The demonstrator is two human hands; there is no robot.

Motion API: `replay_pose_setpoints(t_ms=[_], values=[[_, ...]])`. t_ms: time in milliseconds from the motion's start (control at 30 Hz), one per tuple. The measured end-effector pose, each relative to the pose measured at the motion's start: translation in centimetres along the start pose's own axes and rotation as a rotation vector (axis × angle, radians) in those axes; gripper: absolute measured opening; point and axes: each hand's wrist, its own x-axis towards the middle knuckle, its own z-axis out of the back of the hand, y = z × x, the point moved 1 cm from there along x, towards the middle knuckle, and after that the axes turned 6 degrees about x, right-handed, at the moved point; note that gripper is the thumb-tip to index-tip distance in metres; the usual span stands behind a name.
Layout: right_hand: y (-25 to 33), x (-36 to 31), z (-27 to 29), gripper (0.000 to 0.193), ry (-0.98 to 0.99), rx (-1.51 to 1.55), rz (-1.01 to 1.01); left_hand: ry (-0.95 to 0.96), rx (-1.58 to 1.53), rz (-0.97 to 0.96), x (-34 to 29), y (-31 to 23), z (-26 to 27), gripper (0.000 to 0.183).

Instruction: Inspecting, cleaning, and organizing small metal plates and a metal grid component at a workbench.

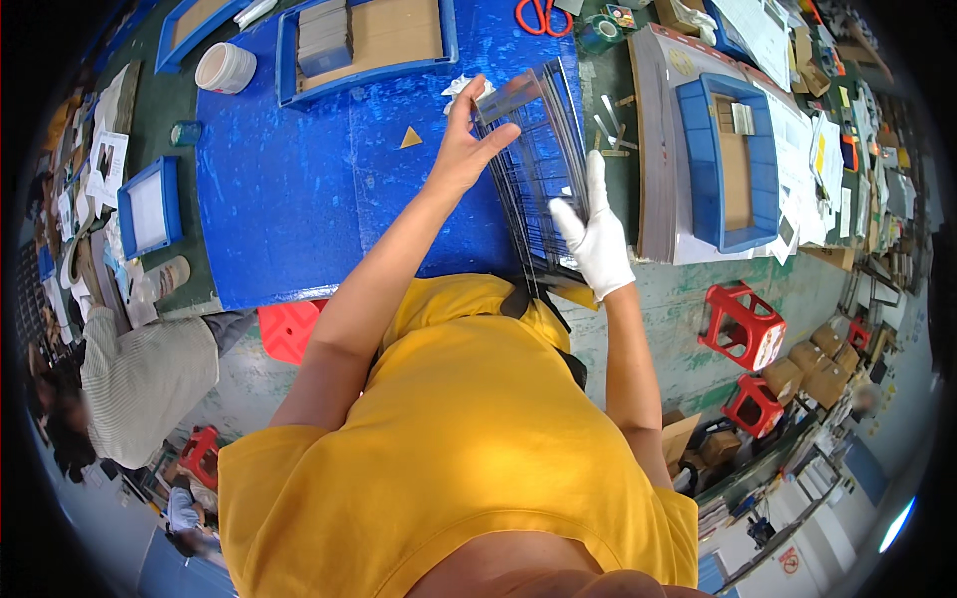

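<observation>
The left hand (465, 159), bare, is spreading its thumb and fingers wide at the upper left corner of a bundle of clear, dark-edged panels (538, 169); whether those fingers are pressing on it, I cannot tell. The right hand (604, 254), in a white glove, is holding the bundle's right side, its thumb lying over the face and its fingers stretching along the outer edge. The bundle is standing tilted near the right side of the blue surface (289, 199), its lower end reaching the near edge by the person's waist.

Printing is showing on white papers at the left (107, 164) and on sheets beneath the right-hand blue tray (705, 159), all too small to read. A pale label is marking a red stool (746, 329), and a red prohibition sign (789, 560) is hanging on the wall.

Blue surface is stretching well out to the left of the left forearm, a small tan triangle (410, 138) lying on it. Beyond, a large blue tray (384, 82) is bounding the far side, with grey pieces (324, 35) standing inside. Room is narrowing on the right: pale strips (605, 128) and a thick paper stack (653, 149) are sitting near the glove. Crumpled white tissue (459, 87) is lying just beside the left fingertips.
</observation>
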Motion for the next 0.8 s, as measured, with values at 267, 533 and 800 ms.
replay_pose_setpoints(t_ms=[267, 533, 800], values=[[3.5, -1.4, -3.8, 0.08, 0.111, -0.084, -0.071, -0.081, 0.09, -0.085, 0.5, -0.4, -2.3, 0.102], [-2.0, 1.1, 0.4, 0.063, -0.081, 0.292, -0.262, 0.045, 0.091, 0.202, -2.6, 4.1, 0.0, 0.081], [-6.1, 0.2, 2.1, 0.033, -0.127, 0.444, -0.198, 0.092, 0.012, 0.345, -6.5, 7.3, 0.3, 0.067]])
